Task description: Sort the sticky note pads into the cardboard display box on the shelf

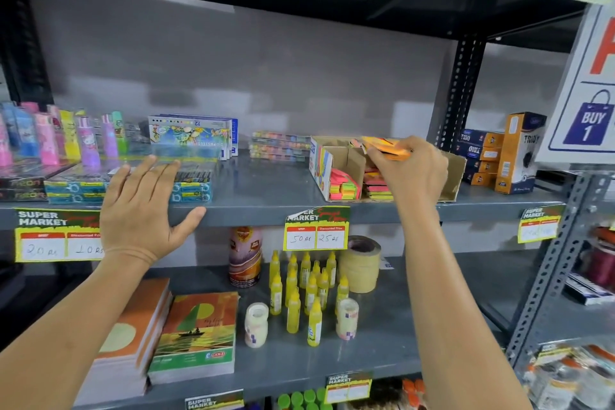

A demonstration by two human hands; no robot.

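A cardboard display box (346, 160) stands on the grey shelf (263, 190), right of centre, with dividers inside. Pink, green and yellow sticky note pads (344, 185) lie stacked in its front compartments. My right hand (411, 170) hovers over the box, shut on an orange sticky note pad (386, 145) held flat above the back compartments. My left hand (146, 206) is open with fingers spread, held in front of the shelf edge to the left, touching nothing that I can see. The box's right side is partly hidden behind my right hand.
Blue boxed packs (193, 190) and an oil pastel box (193, 136) sit left of the display box. Flat colourful packs (279, 145) lie behind it. Orange and blue cartons (512, 156) stand to the right. Below are glue bottles (299, 289), tape rolls (361, 263) and notebooks (196, 333).
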